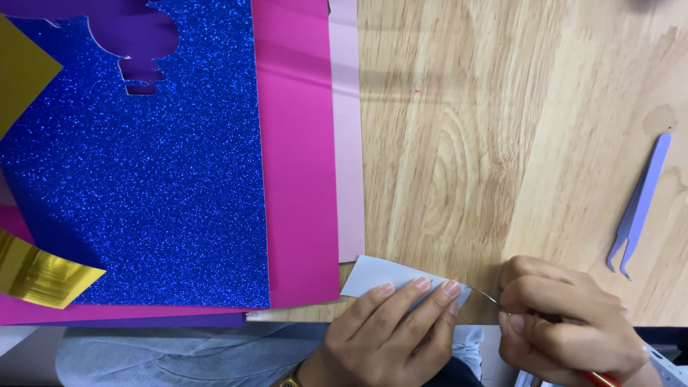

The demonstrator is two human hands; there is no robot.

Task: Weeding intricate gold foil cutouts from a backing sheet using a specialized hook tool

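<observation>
Head view: at 6 o'clock the left hand lies with fingers pressed flat on a small pale blue-grey paper piece at the wooden table's near edge, while the right hand at 5 o'clock is closed in a pinch on a thin red-handled metal tool whose curved tip meets the paper's right corner; the work looks early, the paper showing no visible cut or mark. No packages, labels or signs: only a blue glitter foam sheet with a cut-out, on magenta and pale pink card sheets at 9–10 o'clock, gold foil at 8, lilac tweezers at 3.
</observation>
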